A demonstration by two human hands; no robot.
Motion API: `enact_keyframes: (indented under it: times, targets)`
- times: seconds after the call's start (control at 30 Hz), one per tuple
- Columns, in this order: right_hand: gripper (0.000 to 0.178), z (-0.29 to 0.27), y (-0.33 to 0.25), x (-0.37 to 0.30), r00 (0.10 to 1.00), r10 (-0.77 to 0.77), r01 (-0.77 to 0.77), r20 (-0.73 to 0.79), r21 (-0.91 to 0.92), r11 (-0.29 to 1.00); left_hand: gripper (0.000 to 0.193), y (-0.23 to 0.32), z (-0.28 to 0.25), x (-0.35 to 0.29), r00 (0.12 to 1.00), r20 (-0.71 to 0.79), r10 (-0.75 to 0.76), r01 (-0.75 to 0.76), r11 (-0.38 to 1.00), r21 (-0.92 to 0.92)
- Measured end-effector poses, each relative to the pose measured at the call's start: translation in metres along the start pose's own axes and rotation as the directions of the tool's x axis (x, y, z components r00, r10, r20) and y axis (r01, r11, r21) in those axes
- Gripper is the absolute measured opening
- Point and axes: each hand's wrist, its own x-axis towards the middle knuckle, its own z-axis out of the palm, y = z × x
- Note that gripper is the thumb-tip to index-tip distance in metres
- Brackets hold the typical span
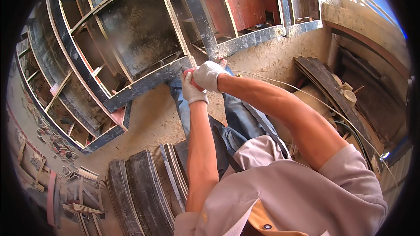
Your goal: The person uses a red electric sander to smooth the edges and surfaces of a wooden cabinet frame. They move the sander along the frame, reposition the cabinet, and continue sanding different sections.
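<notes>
Both my hands wear pale work gloves and meet in front of me at the corner of a dark-faced plywood frame (151, 71). Closed around a red hand tool (195, 82) are the fingers of my left hand (192, 92). My right hand (208, 76) grips the same tool from above and to the right. The gloves cover most of it, so its exact kind is hidden. Its front end points at the frame's edge; whether it touches cannot be told. A light-coloured cord (280, 81) runs off to the right from behind my right hand.
More frames with curved ribs (57, 43) stand at left; a frame with red panels (245, 0) is ahead. Curved dark boards (144, 183) lie near my left, others (319, 78) at right. Wood scraps (61, 153) litter the left floor. My legs (238, 109) stand close behind the tool.
</notes>
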Motion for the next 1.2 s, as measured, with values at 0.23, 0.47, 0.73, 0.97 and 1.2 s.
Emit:
enact_keyframes:
  times: [0.23,0.47,0.73,0.97,1.2]
  targets:
    - [0.027,0.015,-0.014,0.013,0.998,-0.003,0.0,-0.07,-0.042,0.999,0.029,0.017,0.016,-0.016,0.994,-0.022,-0.107,0.105,0.99,-0.094]
    - [0.037,0.008,-0.023,0.02,0.994,0.048,-0.051,-0.1,-0.024,0.998,0.031,0.024,0.005,-0.009,0.987,-0.061,-0.152,0.143,0.982,-0.124]
    - [0.031,0.022,-0.029,0.025,0.998,0.022,-0.02,-0.057,0.023,1.0,0.029,0.018,-0.004,-0.015,0.991,0.042,-0.129,0.135,0.968,-0.211]
    - [0.028,0.027,-0.025,0.031,0.987,0.146,-0.14,-0.073,0.085,0.987,0.03,0.011,0.01,-0.022,0.995,0.016,-0.101,0.102,0.97,-0.221]
    - [0.039,-0.003,-0.034,0.036,0.993,0.061,-0.062,0.106,0.005,0.998,0.028,0.037,0.001,-0.004,0.974,0.067,-0.219,0.227,0.96,-0.164]
